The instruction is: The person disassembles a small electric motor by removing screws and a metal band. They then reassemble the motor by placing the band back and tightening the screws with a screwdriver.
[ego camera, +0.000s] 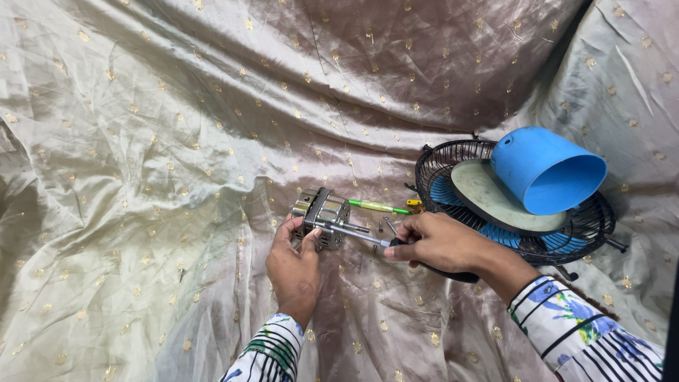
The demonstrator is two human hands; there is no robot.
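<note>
My two patterned sleeves, white with black stripes and blue and green flowers, come up from the bottom edge of the view. My left hand (pixel 293 263) is closed around the lower side of a small square metal fan motor (pixel 322 216), thumb and fingers pressed against its casing, holding it just above the shiny beige cloth with small gold dots (pixel 141 177) that covers everything here. My right hand (pixel 440 242) is clenched around the black handle of a screwdriver (pixel 368 236), whose steel shaft runs leftward and meets the motor's side. The motor sits near the middle of the view, between my two hands.

Just behind the motor a thin green-handled screwdriver (pixel 377 206) lies on the cloth, and a few small loose screws (pixel 389 226) lie beside my right knuckles. To the right, well clear of the motor, a round black wire fan guard (pixel 442 159) rests on the cloth, holding a grey-green disc (pixel 488 194), with blue fan blades showing under it and a blue plastic cone-shaped cover (pixel 544 170) tipped on its side on top.
</note>
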